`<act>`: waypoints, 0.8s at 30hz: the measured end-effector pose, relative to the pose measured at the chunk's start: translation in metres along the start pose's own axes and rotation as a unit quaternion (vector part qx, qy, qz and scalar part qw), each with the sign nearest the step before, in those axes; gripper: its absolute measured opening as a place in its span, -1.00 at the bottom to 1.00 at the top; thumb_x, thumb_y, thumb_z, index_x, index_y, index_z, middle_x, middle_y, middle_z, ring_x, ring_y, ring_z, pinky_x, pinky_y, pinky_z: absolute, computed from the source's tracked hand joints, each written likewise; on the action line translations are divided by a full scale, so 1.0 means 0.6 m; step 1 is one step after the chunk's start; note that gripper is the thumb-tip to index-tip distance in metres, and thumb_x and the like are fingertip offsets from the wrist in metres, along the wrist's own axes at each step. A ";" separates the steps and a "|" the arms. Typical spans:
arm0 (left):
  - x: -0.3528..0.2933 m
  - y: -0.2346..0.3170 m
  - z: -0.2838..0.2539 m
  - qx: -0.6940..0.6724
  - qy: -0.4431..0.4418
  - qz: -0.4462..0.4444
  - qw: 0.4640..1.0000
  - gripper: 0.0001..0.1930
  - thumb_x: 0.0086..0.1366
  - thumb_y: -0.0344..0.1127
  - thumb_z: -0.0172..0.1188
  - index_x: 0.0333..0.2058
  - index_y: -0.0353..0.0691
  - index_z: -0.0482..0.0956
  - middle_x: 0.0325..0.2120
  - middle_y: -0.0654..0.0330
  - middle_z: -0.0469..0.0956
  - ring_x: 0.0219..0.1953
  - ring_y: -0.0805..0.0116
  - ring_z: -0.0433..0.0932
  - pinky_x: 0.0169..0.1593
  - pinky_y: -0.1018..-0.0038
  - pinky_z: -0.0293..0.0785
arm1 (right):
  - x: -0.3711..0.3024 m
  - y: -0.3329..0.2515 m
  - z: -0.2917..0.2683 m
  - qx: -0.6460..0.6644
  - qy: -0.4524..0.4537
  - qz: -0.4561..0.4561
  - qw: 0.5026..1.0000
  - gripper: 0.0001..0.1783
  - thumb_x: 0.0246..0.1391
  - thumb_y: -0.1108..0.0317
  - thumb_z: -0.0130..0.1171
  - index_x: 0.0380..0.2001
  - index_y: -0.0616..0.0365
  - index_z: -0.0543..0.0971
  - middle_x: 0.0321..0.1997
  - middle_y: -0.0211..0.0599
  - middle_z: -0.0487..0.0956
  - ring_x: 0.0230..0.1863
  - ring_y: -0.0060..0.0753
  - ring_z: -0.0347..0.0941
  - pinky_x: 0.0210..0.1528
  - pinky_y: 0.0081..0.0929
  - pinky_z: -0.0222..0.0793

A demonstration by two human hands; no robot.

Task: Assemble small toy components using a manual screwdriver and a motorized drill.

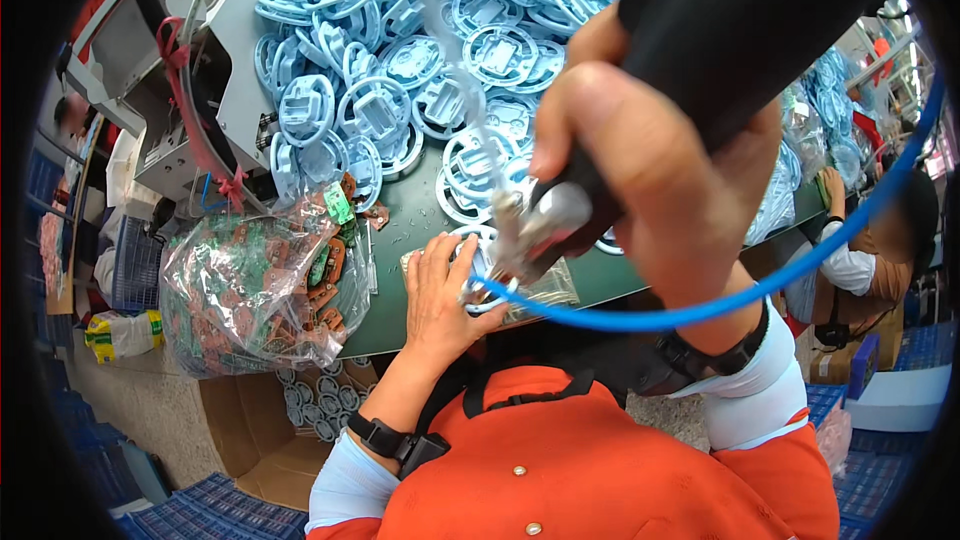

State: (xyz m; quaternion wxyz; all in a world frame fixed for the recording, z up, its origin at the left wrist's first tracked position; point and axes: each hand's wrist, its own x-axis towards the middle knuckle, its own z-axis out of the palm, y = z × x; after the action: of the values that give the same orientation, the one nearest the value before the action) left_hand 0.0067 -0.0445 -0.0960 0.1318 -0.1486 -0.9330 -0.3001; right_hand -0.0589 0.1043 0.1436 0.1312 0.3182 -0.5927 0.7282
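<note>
Two-handed at the green counter (412, 200)

So we had our right hand (650, 160) closed around a thick black tool (745, 40), fingers (558, 130) wrapped on its body, with a blue hose (700, 315) looping below. Our left hand (440, 292) sat on a round pale-blue part (484, 252) on the counter, fingers partly spread, right by the tool's blurry tip (510, 230); couldn't tell if they actually gripped it. Heaps of similar blue parts (375, 105) lay beyond, and a clear bag (195, 325) of circuit boards (322, 292) slumped to our left.
</note>
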 end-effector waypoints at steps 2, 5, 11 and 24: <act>-0.015 -0.024 0.021 0.030 -0.012 -0.005 0.999 -0.11 -0.17 -0.06 0.50 0.16 -0.28 0.36 0.06 -0.04 0.38 0.20 -0.09 0.31 0.23 -0.04 0.18 | -0.018 0.033 0.002 0.000 0.011 0.021 1.000 -0.48 0.01 0.55 0.15 0.07 0.43 0.32 -0.49 -0.29 0.51 -0.54 -0.53 0.49 -0.45 -0.58 0.40; 0.010 0.003 -0.006 -0.005 0.026 -0.013 1.000 -0.14 -0.16 -0.02 0.49 0.13 -0.28 0.38 0.03 -0.04 0.40 0.15 -0.11 0.35 0.18 -0.06 0.23 | -0.042 0.053 0.018 -0.048 0.002 0.037 0.998 -0.47 -0.06 0.64 0.19 0.05 0.45 0.34 -0.48 -0.33 0.51 -0.51 -0.60 0.48 -0.45 -0.61 0.38; 0.019 0.006 -0.009 0.031 0.079 0.051 0.995 -0.37 -0.12 -0.02 0.47 -0.05 -0.14 0.55 -0.05 0.05 0.45 0.08 -0.05 0.39 0.08 0.03 0.29 | -0.052 0.087 0.016 -0.027 -0.036 -0.006 0.999 -0.50 -0.06 0.68 0.18 0.02 0.44 0.38 -0.49 -0.37 0.49 -0.51 -0.67 0.40 -0.48 -0.66 0.29; -0.032 -0.044 0.037 -0.156 -0.029 -0.077 0.984 -0.37 -0.12 -0.02 0.48 -0.07 -0.21 0.57 -0.01 -0.02 0.42 0.14 -0.12 0.32 0.13 0.00 0.25 | -0.044 0.067 0.026 -0.017 -0.026 0.073 0.997 -0.57 -0.14 0.47 0.28 -0.14 0.20 0.41 -0.47 -0.43 0.43 -0.51 -0.58 0.32 -0.43 -0.52 0.30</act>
State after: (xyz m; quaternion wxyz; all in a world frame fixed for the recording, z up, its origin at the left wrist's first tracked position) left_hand 0.0118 -0.0555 -0.1334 0.0563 -0.1032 -0.8867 -0.4471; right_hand -0.0573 0.0840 0.0974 0.0681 0.2909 -0.6299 0.7169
